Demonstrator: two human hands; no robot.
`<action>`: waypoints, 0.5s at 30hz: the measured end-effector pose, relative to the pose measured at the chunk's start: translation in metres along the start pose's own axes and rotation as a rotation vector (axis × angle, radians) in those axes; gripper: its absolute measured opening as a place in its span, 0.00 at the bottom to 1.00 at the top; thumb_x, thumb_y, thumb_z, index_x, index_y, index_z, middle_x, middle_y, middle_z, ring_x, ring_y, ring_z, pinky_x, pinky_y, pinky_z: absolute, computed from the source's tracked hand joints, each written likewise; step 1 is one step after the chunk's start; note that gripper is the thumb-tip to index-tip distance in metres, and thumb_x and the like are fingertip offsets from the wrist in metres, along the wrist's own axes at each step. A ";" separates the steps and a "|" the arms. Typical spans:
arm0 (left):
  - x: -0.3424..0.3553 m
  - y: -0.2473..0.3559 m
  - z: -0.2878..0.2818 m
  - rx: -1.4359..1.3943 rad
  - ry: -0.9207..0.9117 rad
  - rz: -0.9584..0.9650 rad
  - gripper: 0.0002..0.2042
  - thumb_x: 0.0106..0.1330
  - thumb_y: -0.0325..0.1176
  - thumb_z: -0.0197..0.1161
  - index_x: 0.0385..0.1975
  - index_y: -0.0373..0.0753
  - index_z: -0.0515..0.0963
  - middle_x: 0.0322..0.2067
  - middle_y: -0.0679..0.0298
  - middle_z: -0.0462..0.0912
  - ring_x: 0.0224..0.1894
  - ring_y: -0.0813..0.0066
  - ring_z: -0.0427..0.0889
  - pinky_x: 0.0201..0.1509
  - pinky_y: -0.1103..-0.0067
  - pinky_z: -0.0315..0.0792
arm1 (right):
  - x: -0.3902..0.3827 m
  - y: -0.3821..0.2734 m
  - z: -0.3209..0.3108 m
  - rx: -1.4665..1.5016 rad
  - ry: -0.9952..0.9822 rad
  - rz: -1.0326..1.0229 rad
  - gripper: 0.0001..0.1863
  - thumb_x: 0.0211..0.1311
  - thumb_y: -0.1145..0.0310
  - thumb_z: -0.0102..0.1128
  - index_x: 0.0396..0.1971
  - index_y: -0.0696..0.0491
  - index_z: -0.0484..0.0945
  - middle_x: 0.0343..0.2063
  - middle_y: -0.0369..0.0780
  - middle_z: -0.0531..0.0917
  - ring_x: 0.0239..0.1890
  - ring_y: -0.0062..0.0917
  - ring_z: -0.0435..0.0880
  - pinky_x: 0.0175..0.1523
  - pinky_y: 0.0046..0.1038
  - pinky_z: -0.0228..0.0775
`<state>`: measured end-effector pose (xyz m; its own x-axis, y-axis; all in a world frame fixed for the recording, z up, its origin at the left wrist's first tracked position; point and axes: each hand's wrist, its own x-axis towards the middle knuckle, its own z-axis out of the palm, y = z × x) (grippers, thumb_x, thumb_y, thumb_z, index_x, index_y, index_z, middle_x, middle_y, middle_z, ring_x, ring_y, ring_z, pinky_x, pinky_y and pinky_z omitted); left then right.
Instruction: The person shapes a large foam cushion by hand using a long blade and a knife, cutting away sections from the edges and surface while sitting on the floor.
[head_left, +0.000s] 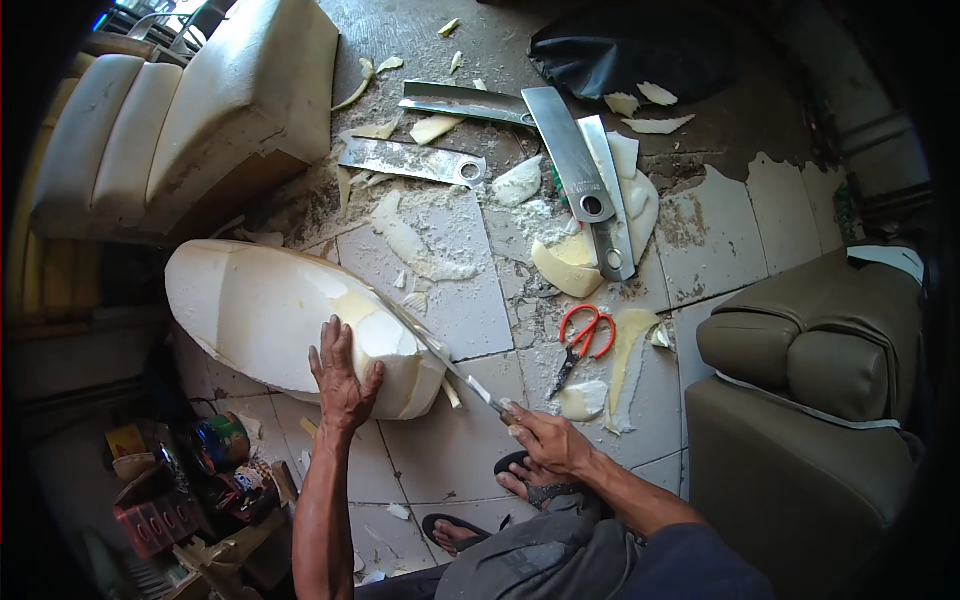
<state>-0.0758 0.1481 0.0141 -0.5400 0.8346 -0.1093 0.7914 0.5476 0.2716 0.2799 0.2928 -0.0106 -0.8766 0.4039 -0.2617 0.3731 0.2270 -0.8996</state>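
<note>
The foam lies on the tiled floor in front of the person, left of the middle, its long body running from the far left toward the person and its blunt end nearest the knife. The left hand grips nothing: it rests palm down on top of the foam near that blunt end, fingers spread and pointing away from the person. The right hand is closed around the handle of the knife, to the right of the foam, and the long, thin blade slants up and left along the foam's right edge; whether it is cutting in there, I cannot tell. To the right of the knife lie scissors with red handles, their blades pointing toward the person, with a long yellowish scrap just beside them. Beyond, four metal plates lie among crumbs and offcuts, the broadest plate overlapping another. A black cover lies at the far side, a white seat stands at the upper left, and a brown seat at the right
</note>
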 end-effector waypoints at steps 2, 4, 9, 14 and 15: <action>-0.003 0.000 0.003 0.012 0.005 0.006 0.42 0.69 0.61 0.57 0.75 0.40 0.55 0.78 0.50 0.52 0.81 0.49 0.48 0.80 0.47 0.35 | -0.031 0.008 -0.006 0.054 0.092 -0.077 0.24 0.73 0.68 0.57 0.66 0.60 0.72 0.39 0.52 0.86 0.38 0.46 0.88 0.44 0.39 0.81; -0.004 0.004 0.000 0.029 0.019 0.014 0.42 0.69 0.60 0.58 0.75 0.39 0.55 0.78 0.49 0.52 0.81 0.49 0.48 0.80 0.46 0.35 | -0.058 0.024 0.004 0.068 0.197 -0.142 0.23 0.74 0.66 0.57 0.64 0.60 0.74 0.36 0.54 0.85 0.34 0.48 0.86 0.40 0.41 0.79; 0.001 0.002 0.000 -0.017 -0.007 0.012 0.43 0.69 0.60 0.58 0.76 0.38 0.55 0.78 0.49 0.52 0.81 0.49 0.47 0.80 0.47 0.33 | 0.017 -0.003 0.002 0.023 0.081 -0.026 0.23 0.72 0.68 0.60 0.64 0.61 0.75 0.37 0.53 0.86 0.33 0.43 0.88 0.39 0.40 0.80; 0.007 0.003 -0.008 0.030 0.047 0.017 0.41 0.69 0.58 0.58 0.75 0.38 0.55 0.78 0.49 0.52 0.81 0.49 0.47 0.80 0.48 0.34 | -0.032 0.026 0.011 0.020 0.152 -0.113 0.25 0.72 0.67 0.60 0.65 0.59 0.74 0.35 0.53 0.85 0.34 0.46 0.87 0.40 0.42 0.80; -0.003 0.004 0.004 0.014 0.022 0.013 0.41 0.69 0.57 0.58 0.75 0.38 0.56 0.78 0.49 0.52 0.81 0.50 0.47 0.80 0.48 0.35 | -0.020 0.022 0.016 -0.012 0.107 -0.032 0.25 0.72 0.66 0.59 0.65 0.58 0.73 0.34 0.53 0.85 0.34 0.47 0.87 0.40 0.42 0.79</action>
<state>-0.0695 0.1482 0.0117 -0.5359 0.8400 -0.0852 0.8021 0.5380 0.2592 0.3009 0.2754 -0.0306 -0.8509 0.4885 -0.1932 0.3496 0.2521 -0.9023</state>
